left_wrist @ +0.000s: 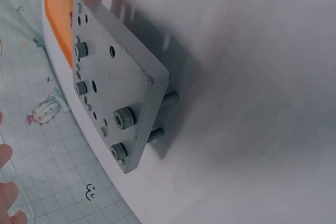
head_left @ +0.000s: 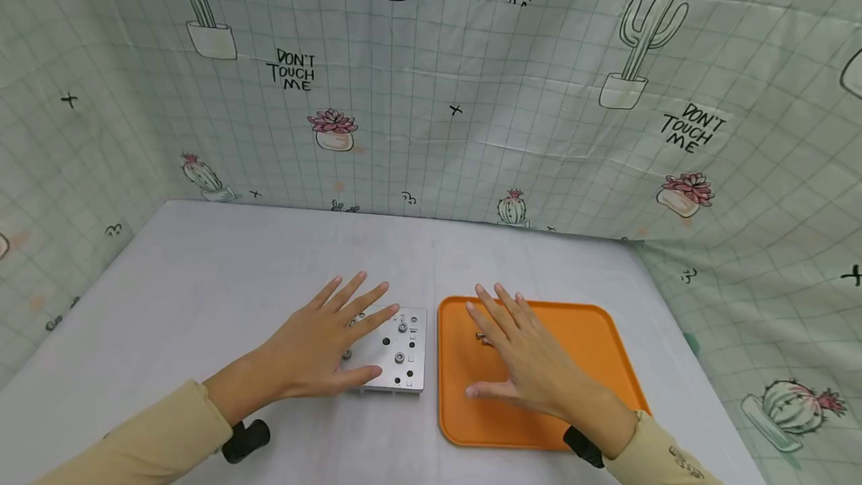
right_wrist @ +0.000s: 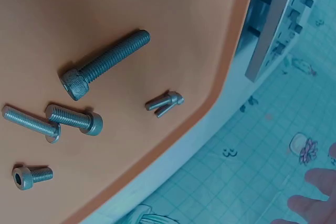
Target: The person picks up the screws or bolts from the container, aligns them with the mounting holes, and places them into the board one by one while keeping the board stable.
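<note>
Fingers (head_left: 373, 322) of my left hand (head_left: 319, 354) are straight and spread wide above the left side of a drilled metal plate (head_left: 387, 355), with space between us. Four socket-head cap screws (left_wrist: 124, 118) sit in it heads up, and two round posts (left_wrist: 170, 98) show underneath; whether those are screw shanks I cannot tell. My right hand (head_left: 535, 358) is just as wide, thumb held apart from the rest, above an orange tray (head_left: 471, 425) that lies just right of the plate. On the tray rest a long socket-head bolt (right_wrist: 105, 64), a shorter socket-head bolt (right_wrist: 73, 119) close beside a round-head screw (right_wrist: 30, 123), a stubby socket-head screw (right_wrist: 31, 177) near those two, and two small screws (right_wrist: 165, 103) lying together towards the rim. Beige sleeves (head_left: 155, 432) cover my forearms, with a black device (head_left: 246, 440) below my left wrist. Plate and tray share one white table (head_left: 337, 245), and behind it hangs a cactus-print checked cloth (head_left: 431, 156)
</note>
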The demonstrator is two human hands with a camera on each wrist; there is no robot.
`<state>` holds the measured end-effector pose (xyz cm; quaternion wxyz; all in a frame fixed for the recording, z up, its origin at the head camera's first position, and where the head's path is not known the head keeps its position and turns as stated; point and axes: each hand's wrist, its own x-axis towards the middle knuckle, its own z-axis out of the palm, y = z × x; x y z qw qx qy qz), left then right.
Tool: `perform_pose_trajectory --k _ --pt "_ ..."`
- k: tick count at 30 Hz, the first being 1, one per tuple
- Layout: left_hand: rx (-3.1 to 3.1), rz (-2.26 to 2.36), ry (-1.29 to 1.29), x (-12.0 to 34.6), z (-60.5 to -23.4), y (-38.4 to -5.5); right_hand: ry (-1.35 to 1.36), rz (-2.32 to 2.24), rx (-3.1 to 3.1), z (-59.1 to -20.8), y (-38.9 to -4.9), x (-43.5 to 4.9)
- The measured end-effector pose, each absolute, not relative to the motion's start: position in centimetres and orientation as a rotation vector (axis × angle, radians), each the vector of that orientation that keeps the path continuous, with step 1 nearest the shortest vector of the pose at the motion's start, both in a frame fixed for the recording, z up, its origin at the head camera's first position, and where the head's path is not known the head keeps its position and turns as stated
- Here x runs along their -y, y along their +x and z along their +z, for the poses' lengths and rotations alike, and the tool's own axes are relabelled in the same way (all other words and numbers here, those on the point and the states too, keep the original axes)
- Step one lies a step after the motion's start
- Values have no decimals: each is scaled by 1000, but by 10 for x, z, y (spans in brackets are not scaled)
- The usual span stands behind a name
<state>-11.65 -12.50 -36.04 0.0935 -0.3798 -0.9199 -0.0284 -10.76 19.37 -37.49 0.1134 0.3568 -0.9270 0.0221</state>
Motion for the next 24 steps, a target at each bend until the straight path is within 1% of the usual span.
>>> perform_pose_trajectory --k 13,24 --pt "2846 -108 -1088 136 -358 -115 1040 56 2699 -368 -114 -198" --pt "2932 -286 -1007 154 -367 -115 961 206 2712 -369 -119 -215"
